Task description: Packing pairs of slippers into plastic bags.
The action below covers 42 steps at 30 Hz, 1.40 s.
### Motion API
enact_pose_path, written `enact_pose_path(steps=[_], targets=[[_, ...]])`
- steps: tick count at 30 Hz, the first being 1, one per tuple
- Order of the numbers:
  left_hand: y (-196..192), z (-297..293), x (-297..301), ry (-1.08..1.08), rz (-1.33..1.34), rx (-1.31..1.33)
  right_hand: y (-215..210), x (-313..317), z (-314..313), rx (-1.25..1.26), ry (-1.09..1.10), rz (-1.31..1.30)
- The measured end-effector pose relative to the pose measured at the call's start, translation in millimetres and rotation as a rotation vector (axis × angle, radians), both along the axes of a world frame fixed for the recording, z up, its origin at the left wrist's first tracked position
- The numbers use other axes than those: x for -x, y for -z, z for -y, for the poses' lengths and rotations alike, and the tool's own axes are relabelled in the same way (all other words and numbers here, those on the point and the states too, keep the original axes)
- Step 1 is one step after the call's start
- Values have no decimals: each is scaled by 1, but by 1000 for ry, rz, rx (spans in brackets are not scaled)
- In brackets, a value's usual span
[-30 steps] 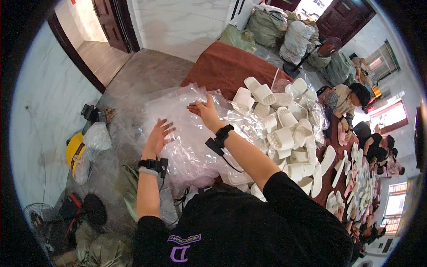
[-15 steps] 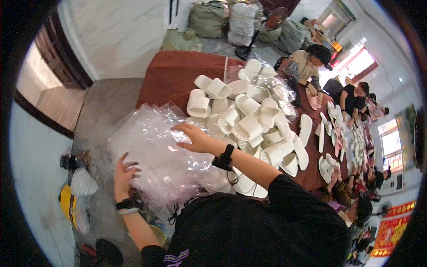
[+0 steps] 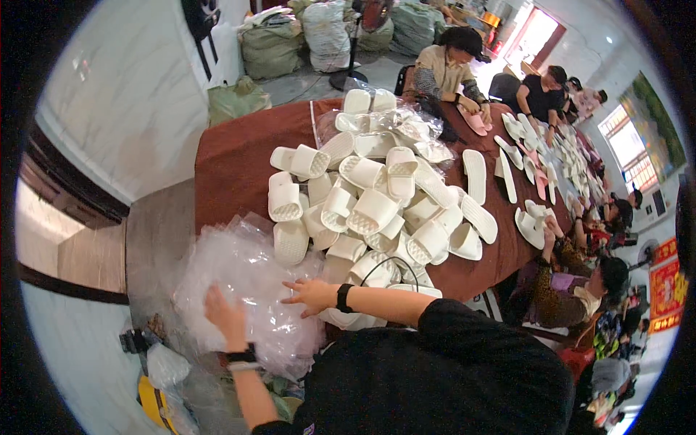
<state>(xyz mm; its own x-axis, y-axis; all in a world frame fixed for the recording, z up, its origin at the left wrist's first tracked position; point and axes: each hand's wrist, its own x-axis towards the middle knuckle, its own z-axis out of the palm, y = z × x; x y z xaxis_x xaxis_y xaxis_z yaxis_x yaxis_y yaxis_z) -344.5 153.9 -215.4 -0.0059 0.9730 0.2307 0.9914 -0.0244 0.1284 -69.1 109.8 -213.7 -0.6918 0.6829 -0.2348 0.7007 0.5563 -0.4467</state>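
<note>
Crinkled clear plastic heap [image 3: 255,264], left hand [image 3: 226,316], fingers too blurred to tell, right hand [image 3: 316,296], fingers apart, textured white slippers [image 3: 373,210]

On the far left, the brown counter [image 3: 232,163] is lying bare and is giving an open passage. To the right, a high heap of white slippers [image 3: 373,210] is blocking the way, and a thin black cable [image 3: 391,257] is arching over its near part. Between the left hand [image 3: 226,317] and the right hand [image 3: 313,296], crumpled clear bags [image 3: 254,267] are filling the room. Right of the heap, loose slippers [image 3: 475,177] are narrowing the bare cloth.
</note>
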Motion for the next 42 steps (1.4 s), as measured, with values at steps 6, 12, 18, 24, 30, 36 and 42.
enact_pose_path(steps=[6, 12, 18, 24, 30, 36, 42], targets=[[17, 27, -85, -17, 60, 452, -25, -88, -35, 51, 37, -400], [41, 18, -86, -24, 48, 601, -86, -316, -108, 0, 840, -369], [76, 12, -61, 5, -103, 569, -71, -442, -140, -457, 1274, 340], [22, -15, -83, -40, 199, 797, -1, -508, -129, -683, 1336, 379], [5, 18, -48, -13, 580, 247, -46, -519, -152, -856, 1305, -58], [-24, 7, -71, 48, 429, 58, -203, -515, -126, -971, 1219, -507], [-74, 1, -129, 350, 339, -174, -271, -513, -76, -843, 1150, -267]])
